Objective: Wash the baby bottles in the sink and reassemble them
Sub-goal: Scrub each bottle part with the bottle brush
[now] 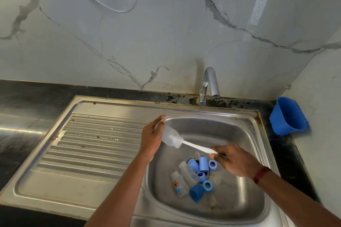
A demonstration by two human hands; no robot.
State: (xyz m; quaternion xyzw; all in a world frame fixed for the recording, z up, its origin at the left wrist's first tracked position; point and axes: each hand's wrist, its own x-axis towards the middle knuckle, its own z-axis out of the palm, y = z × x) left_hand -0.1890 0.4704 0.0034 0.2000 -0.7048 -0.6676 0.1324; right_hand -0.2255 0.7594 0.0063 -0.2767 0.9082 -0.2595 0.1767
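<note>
My left hand (150, 139) grips a clear baby bottle (170, 137) tilted over the left side of the steel sink (245, 134), mouth pointing right and down. My right hand (232, 160) holds the white handle of a bottle brush (195, 146) whose head is inside that bottle. Two more clear bottles (184, 178) lie on the sink floor near the drain. Around them lie several blue caps (196, 192) and blue collar rings (212, 164).
A chrome tap (209, 83) stands behind the bowl; no water is running. The ribbed steel draining board (92, 143) spreads to the left. A blue plastic tub (288, 117) sits on the dark counter at the right. A marble wall rises behind.
</note>
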